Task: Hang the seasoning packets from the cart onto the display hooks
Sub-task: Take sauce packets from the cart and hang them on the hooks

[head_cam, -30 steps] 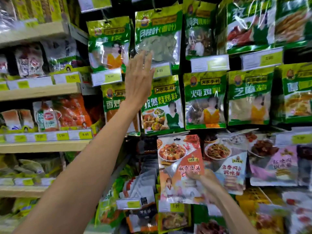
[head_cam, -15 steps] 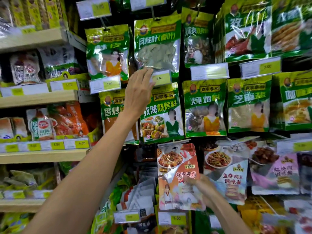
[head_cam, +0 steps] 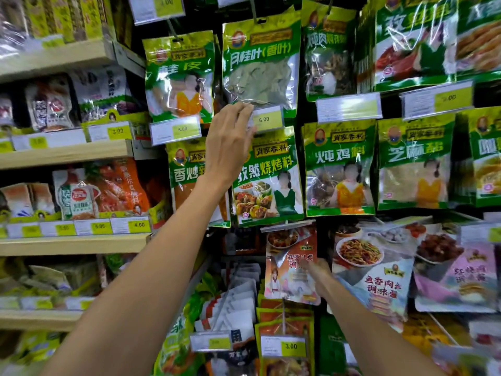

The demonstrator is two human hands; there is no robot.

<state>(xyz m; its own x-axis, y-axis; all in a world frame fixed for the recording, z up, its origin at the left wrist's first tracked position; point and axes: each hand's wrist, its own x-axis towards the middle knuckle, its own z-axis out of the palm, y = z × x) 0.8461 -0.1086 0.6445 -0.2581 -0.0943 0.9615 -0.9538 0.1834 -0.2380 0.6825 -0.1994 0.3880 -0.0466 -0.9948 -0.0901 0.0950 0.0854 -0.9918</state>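
My left hand point(head_cam: 230, 147) is up high. Its fingers bend onto the end of the 6.00 price tag point(head_cam: 268, 120). My right hand point(head_cam: 315, 274) is low and blurry, touching the hanging orange seasoning packet point(head_cam: 284, 283). I can't tell if either hand grips.

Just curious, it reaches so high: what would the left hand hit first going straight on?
Probably the bay leaf packet, whose bottom edge sits at the left hand's fingertips, beside the 6.00 price tag; depth is unclear.
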